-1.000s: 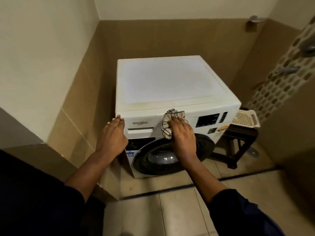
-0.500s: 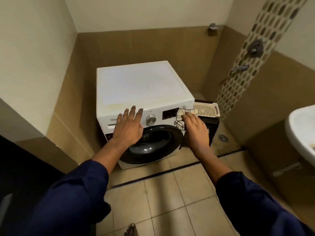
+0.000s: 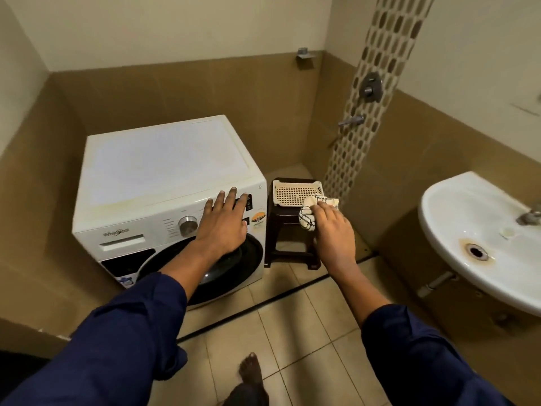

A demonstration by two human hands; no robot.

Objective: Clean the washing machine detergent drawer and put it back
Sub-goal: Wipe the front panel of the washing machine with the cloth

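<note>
Off the white washing machine (image 3: 164, 159) now, the right hand (image 3: 333, 230) clutches a crumpled checked cloth (image 3: 310, 213) at the perforated plastic basket (image 3: 292, 190) on a dark stool (image 3: 288, 230). The left hand (image 3: 224, 225) lies flat, fingers straight, against the machine's front; the rectangular detergent drawer (image 3: 123, 244) sits flush, upper left.

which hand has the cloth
The right hand: it grips the patterned cloth by the basket on the stool. The left hand holds nothing, its straight fingers spread over the washer panel.
</note>
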